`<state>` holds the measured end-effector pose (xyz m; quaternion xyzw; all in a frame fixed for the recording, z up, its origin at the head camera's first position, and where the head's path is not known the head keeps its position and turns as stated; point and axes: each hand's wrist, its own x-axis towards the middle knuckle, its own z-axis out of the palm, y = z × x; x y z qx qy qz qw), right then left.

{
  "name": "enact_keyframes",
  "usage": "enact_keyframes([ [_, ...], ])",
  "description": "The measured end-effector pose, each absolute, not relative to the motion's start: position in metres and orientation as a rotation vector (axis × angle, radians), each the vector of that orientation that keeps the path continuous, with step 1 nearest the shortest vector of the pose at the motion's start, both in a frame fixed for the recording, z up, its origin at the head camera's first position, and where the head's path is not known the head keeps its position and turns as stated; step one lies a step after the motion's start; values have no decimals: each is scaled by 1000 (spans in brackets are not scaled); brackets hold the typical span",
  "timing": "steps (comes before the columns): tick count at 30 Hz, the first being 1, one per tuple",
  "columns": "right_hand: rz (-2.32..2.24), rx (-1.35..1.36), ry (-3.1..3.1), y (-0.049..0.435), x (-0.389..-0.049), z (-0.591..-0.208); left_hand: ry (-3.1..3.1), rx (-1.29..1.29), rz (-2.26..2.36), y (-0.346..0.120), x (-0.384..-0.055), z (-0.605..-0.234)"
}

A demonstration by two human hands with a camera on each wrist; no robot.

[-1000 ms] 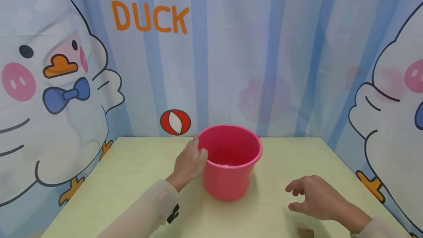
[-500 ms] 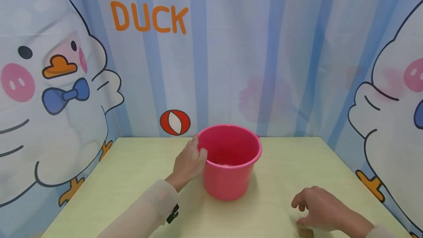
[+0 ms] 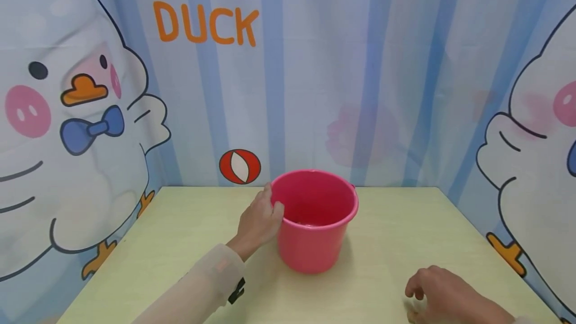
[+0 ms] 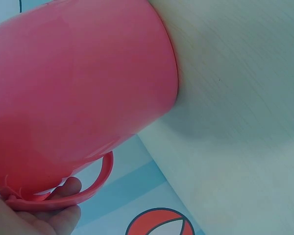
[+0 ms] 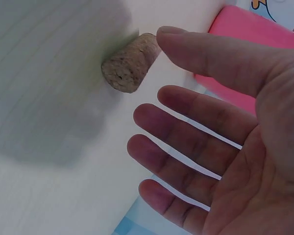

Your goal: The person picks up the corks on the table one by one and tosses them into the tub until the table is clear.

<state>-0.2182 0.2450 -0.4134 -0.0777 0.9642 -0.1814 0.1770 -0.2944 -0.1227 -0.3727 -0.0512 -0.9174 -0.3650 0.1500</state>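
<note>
A pink plastic bucket [image 3: 310, 251] stands upright on the table in the head view. My left hand [image 3: 257, 219] grips the left side of its rim, with the thumb on the near side. In the left wrist view, the fingers curl round the bucket's pink handle [image 4: 104, 176] at the rim. At the lower right of the head view is my right hand [image 3: 443, 291], palm facing left. A brown cork [image 5: 127, 63] lies on the table in the right wrist view, its narrow end beside the thumb tip [image 5: 171, 36]. The fingers are spread and hold nothing. In the head view the cork is hidden.
The pale yellow table [image 3: 198, 244] extends to both sides of the bucket. Behind it hangs a striped blue curtain [image 3: 310, 74] with printed ducks, and more printed cloth flanks the left and right. Something small shines inside the bucket's bottom.
My right hand has moved down and slightly right, over the cork, which was visible in the head view before. The left hand and bucket stay in place.
</note>
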Motion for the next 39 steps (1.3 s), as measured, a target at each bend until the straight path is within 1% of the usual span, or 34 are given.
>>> enact_keyframes([
  [17,-530,-268,2735,249,-219,-430,-2638,-152,-1038,-124,-296,-373],
  [32,-531,-233,2741,244,-218,-424,-2650,-155,-1022,-124,-295,-373],
  [35,-546,-297,2757,245,-220,-419,-2652,-158,-1025,-124,-295,-372],
  [39,-544,-549,2831,250,-223,-415,-2654,-158,-1030,-123,-295,-372],
])
